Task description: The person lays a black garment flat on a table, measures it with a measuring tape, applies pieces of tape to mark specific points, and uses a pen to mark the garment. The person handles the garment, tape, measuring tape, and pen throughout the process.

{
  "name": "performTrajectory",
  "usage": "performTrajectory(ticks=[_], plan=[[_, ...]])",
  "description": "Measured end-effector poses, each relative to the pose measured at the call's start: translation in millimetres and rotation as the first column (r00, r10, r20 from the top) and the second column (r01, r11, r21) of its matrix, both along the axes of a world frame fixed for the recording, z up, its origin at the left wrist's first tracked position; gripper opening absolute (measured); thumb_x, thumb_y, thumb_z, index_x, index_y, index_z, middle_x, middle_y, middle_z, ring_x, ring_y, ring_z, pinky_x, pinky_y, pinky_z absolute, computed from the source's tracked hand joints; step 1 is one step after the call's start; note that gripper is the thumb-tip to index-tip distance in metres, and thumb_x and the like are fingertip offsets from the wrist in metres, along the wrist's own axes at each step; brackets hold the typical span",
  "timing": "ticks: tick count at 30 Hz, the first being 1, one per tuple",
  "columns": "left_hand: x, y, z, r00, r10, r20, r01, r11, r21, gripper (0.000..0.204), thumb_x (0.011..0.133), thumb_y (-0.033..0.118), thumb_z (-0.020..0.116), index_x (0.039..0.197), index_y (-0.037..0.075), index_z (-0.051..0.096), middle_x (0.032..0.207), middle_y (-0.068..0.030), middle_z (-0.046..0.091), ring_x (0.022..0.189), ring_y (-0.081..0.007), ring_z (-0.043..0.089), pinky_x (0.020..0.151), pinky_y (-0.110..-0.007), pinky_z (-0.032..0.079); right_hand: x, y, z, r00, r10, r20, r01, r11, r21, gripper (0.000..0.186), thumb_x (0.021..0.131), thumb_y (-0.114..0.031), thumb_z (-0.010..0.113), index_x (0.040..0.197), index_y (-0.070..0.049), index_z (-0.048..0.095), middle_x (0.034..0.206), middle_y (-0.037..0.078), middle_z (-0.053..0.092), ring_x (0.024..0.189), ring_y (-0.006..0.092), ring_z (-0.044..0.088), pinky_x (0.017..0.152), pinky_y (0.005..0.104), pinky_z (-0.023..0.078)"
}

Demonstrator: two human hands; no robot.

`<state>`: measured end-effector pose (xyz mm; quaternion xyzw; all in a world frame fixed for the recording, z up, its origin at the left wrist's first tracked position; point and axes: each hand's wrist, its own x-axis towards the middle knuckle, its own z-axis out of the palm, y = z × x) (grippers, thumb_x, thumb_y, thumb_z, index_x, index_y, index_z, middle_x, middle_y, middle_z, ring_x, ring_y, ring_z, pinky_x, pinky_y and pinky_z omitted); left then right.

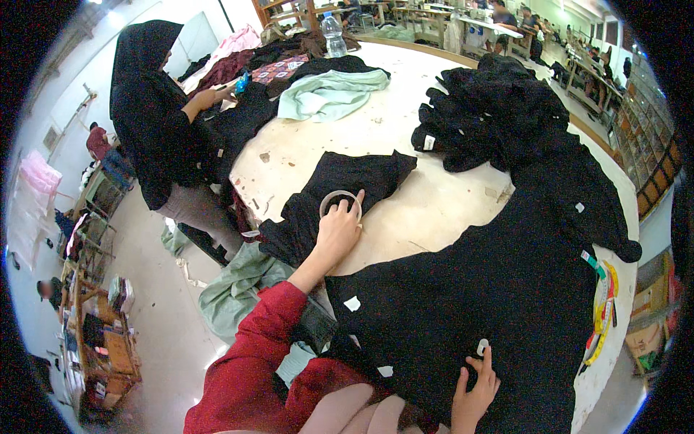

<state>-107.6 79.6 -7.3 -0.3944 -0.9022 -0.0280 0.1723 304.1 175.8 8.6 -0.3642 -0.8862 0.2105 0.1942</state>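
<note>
My left hand [338, 235] reaches across the table and grips a roll of tape [323, 205], with fingers over its ring. The roll rests on a crumpled piece of black fabric [376, 173]. Nearer to me, a large black garment [463, 289] is spread out, with small white stickers [352, 304] on it. My right hand [476, 387] lies low on this garment, thumb and fingers apart. One fingertip touches a small white sticker [483, 346]; whether it is stuck to the finger I cannot tell.
A yellow, red and green tape measure [606, 311] lies at the right table edge. Black garments [499, 108] are heaped far right. Pale green cloth [329, 94] and a plastic bottle [333, 35] are at the back. A co-worker [155, 108] in black handles dark fabric at the left.
</note>
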Motion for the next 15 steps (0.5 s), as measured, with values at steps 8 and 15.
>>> performTrajectory(ticks=[8,15], plan=[[-83,47,-13,0.973,0.204,-0.109,-0.189,0.973,0.131,0.077,0.08,0.018,0.07,0.149,0.01,0.036,0.101,-0.0154,0.059,0.086,-0.0279,0.063,0.076,-0.036,0.055,-1,5,-3,0.998,0.015,-0.064,-0.012,0.999,0.047,0.054,0.092,-0.013,0.063,0.143,-0.01,0.044,0.107,0.005,0.07,0.098,0.0277,0.062,0.09,0.0401,0.043],[-95,4,20,0.944,-0.308,0.12,0.257,0.911,0.323,0.034,0.093,0.02,0.06,0.127,0.015,0.061,0.1,-0.0112,0.067,0.09,-0.0269,0.066,0.081,-0.043,0.049,-6,1,4,0.998,0.044,-0.035,-0.043,0.998,0.044,0.058,0.092,-0.015,0.063,0.145,-0.01,0.041,0.111,0.006,0.069,0.101,0.0276,0.062,0.092,0.0401,0.043]])
